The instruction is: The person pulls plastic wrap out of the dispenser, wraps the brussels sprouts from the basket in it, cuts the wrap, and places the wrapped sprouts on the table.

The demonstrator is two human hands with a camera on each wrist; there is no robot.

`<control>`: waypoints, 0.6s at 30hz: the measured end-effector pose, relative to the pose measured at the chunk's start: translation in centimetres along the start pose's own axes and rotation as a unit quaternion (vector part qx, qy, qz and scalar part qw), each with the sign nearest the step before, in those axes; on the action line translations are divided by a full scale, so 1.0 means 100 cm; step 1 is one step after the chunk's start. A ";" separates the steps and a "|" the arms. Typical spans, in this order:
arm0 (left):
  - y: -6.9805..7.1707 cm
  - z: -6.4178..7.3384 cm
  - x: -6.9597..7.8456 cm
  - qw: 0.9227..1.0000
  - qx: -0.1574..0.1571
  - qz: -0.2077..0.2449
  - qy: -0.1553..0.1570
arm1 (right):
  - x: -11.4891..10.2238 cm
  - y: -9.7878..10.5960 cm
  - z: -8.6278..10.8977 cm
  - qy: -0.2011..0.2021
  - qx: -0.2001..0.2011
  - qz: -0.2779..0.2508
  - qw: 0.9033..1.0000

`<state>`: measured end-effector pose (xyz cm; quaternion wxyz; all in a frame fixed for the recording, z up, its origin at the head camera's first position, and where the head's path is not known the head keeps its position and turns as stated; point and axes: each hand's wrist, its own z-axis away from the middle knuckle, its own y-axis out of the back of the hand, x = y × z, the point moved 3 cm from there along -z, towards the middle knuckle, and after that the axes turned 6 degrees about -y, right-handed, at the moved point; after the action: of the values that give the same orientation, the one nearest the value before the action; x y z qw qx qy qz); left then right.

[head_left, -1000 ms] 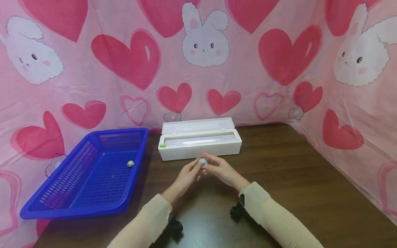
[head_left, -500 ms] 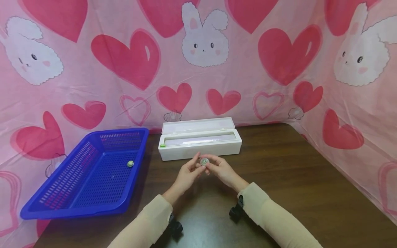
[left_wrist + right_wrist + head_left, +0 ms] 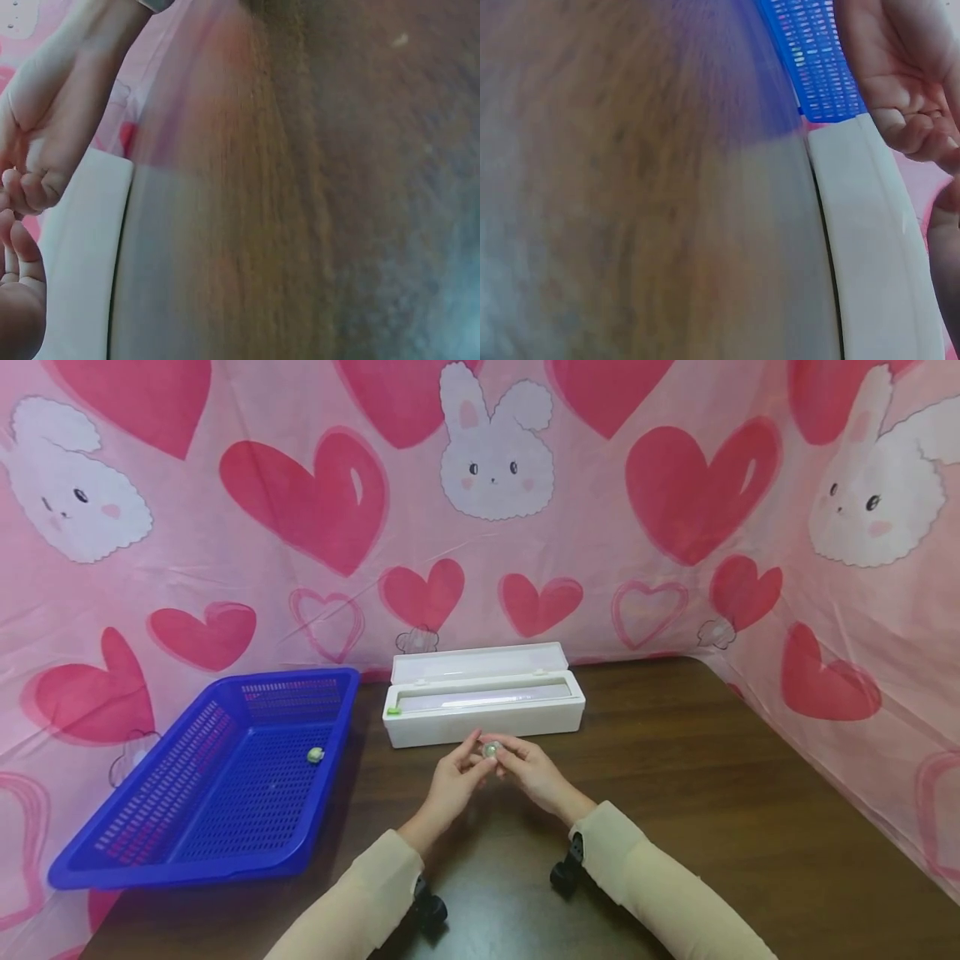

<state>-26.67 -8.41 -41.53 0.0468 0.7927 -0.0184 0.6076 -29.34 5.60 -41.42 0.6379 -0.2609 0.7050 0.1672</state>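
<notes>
A small clear, round thing [image 3: 491, 749] was held up between the two hands, above the table [image 3: 720, 810] and just on the six o'clock side of the white box, as the head view showed it. The left hand [image 3: 452, 783] came in from seven o'clock and pinched it with thumb and fingers; the right hand [image 3: 538, 777] came in from four o'clock and pinched it too. Both wrist views hid the thing itself.

At twelve o'clock from the hands stood the long white box [image 3: 486, 725], its lid [image 3: 480, 665] tipped open toward twelve. A green tab [image 3: 393, 712] sat at the box's nine o'clock end. Out at nine o'clock from the hands was a blue basket [image 3: 300, 852], with a little green-and-white object [image 3: 316, 755] in it near its three o'clock wall. Beyond the table, a pink cloth [image 3: 585, 539] printed with hearts and rabbits hung as a backdrop.
</notes>
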 end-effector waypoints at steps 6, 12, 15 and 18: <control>0.001 0.007 0.015 1.000 -0.018 -0.015 0.017 | -0.005 0.002 0.000 -0.008 -0.020 -0.048 0.999; -0.003 0.013 0.028 0.999 -0.027 -0.038 0.007 | -0.005 0.002 0.002 -0.016 0.014 -0.049 0.999; -0.004 0.014 0.028 0.999 -0.030 -0.032 0.004 | -0.003 0.001 0.002 -0.014 0.034 -0.036 0.999; -0.004 0.014 0.027 0.999 -0.033 -0.022 0.001 | -0.002 0.000 0.002 -0.010 0.043 -0.031 0.999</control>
<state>-24.63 -8.06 -39.28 0.0862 0.7906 -0.0209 0.6059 -29.18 5.79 -41.29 0.6608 -0.2528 0.6965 0.1196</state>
